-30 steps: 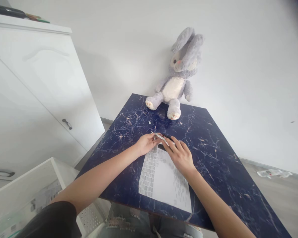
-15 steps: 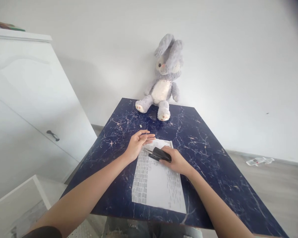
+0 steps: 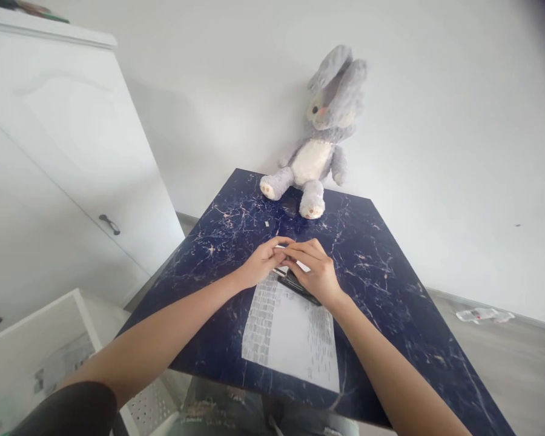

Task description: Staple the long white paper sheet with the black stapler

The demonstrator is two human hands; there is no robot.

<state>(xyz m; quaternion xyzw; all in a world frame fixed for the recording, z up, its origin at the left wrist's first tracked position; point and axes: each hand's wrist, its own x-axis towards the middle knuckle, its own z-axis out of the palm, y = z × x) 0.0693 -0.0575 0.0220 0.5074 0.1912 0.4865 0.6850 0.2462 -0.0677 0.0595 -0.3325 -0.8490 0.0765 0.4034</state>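
Note:
My left hand (image 3: 262, 264) and my right hand (image 3: 317, 274) meet above the top of a printed sheet of paper (image 3: 295, 339). Their fingertips are pinched together, and whatever lies between them is too small or hidden to make out. Just below my right hand a black stapler (image 3: 300, 289) rests on the sheet, its metal end pointing left toward my left hand. The right fingers cover part of the stapler. The sheet lies flat on the dark blue marbled table (image 3: 381, 327), with blocks of text along both sides.
A grey plush rabbit (image 3: 312, 160) sits at the table's back edge against the wall. A tiny pale scrap (image 3: 267, 224) lies left of its foot. White cabinet (image 3: 72, 151) and white bin (image 3: 79, 309) stand at left. Clear plastic packaging (image 3: 484, 315) is on the floor at right.
My right hand has let go of the stapler, which now lies on the sheet, and has moved to meet my left fingertips. My left fingers have closed. The view has shifted slightly.

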